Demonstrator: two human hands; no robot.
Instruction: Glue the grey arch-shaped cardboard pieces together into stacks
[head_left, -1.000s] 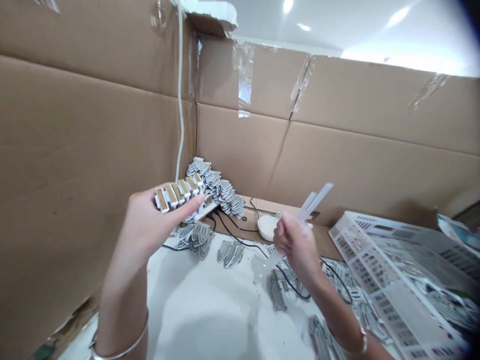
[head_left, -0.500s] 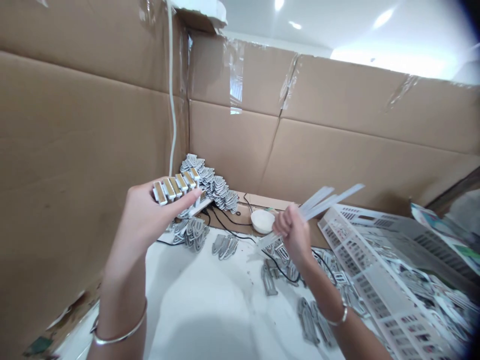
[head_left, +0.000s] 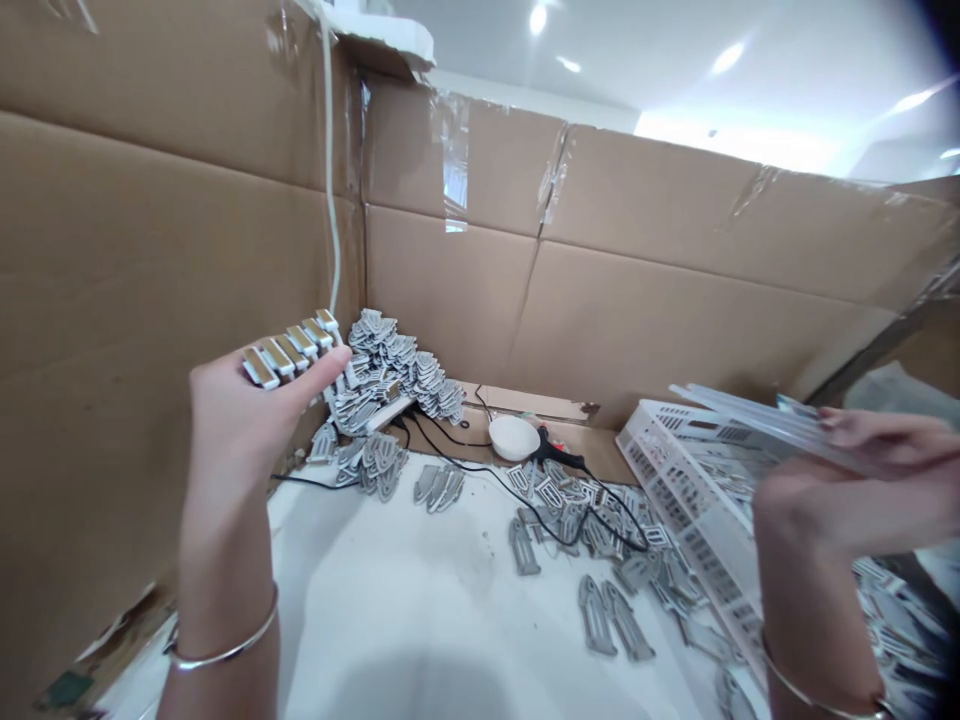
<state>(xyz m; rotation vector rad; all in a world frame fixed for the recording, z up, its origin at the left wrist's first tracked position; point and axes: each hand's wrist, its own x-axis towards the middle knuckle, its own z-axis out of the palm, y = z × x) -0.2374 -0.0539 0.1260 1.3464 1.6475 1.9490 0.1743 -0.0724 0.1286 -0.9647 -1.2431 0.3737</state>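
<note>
My left hand (head_left: 244, 410) is raised on the left and closed round a row of several white pieces (head_left: 296, 345) with brown end faces. Its thumb presses along their near side. At the right, my right hand (head_left: 862, 490) is closed on a bundle of clear glue sticks (head_left: 739, 408), whose ends point left over the crate. Part of that hand is blurred. Flat grey-white slotted pieces (head_left: 600, 615) lie on the white table (head_left: 420, 590), between my two arms. More are heaped in a pile (head_left: 405, 360) in the back corner, just beyond my left hand.
A white plastic crate (head_left: 694, 525) full of similar pieces stands on the right. Near the back are a white bowl (head_left: 514, 437) and a black-handled tool (head_left: 561, 452), with black cables crossing the table. Cardboard walls (head_left: 442, 280) enclose the left and back.
My right hand has swung right with the glue sticks, from above the table to over the crate. My left hand shows slightly further left, still holding the row of pieces.
</note>
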